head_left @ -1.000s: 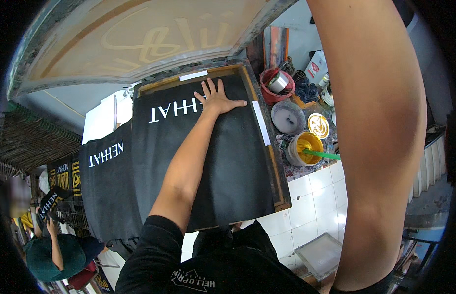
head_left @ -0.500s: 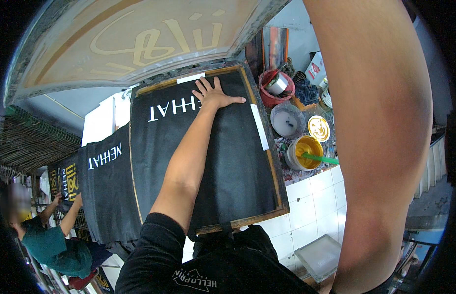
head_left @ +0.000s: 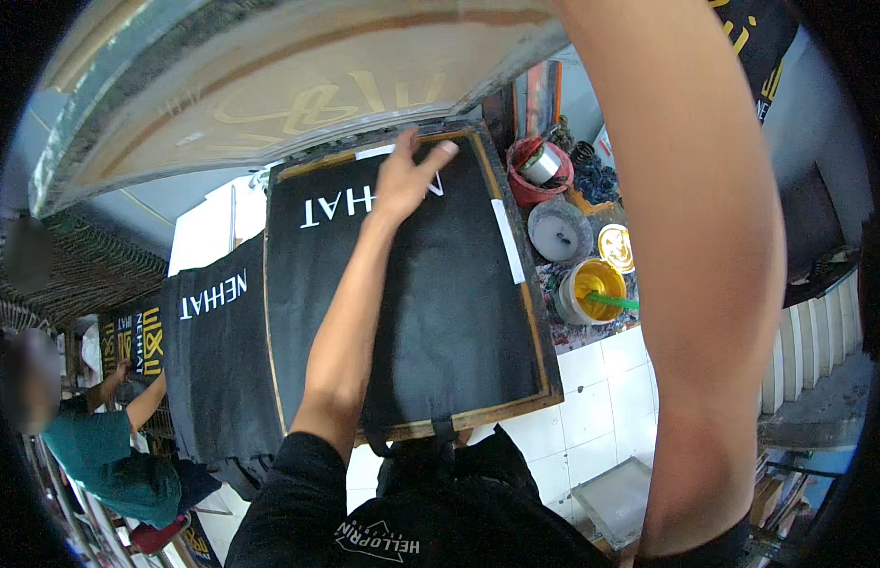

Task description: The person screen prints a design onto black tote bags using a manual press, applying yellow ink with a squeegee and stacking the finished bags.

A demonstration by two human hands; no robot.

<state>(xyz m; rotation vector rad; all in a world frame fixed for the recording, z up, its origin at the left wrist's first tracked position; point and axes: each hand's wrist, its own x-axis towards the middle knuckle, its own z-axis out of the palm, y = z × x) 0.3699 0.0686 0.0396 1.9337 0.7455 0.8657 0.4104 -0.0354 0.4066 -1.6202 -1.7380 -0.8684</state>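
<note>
A black tote bag (head_left: 440, 312) with white lettering lies flat on a wood-edged board (head_left: 492, 414), its handles hanging toward me. Over the bag's far end is my left hand (head_left: 400, 185), holding nothing, thumb and fingers apart and slightly blurred. I cannot tell whether it touches the cloth. My right forearm (head_left: 705, 237) rises along the right side, and its hand is out of the picture at the top. Beyond the board, a printing screen (head_left: 260, 104) with pale script on its mesh stands tilted up.
Another printed black bag (head_left: 218, 369) lies left of the board. To the right are a tub of yellow ink (head_left: 591, 284) with a green handle in it, a grey bowl (head_left: 558, 232) and a red bucket (head_left: 525, 185). A co-worker (head_left: 114, 464) handles dark printed cloth at far left.
My left hand has shifted slightly left from its spread place on the bag, uncovering more of the lettering. The raised screen and my right forearm appear a little lower and farther left.
</note>
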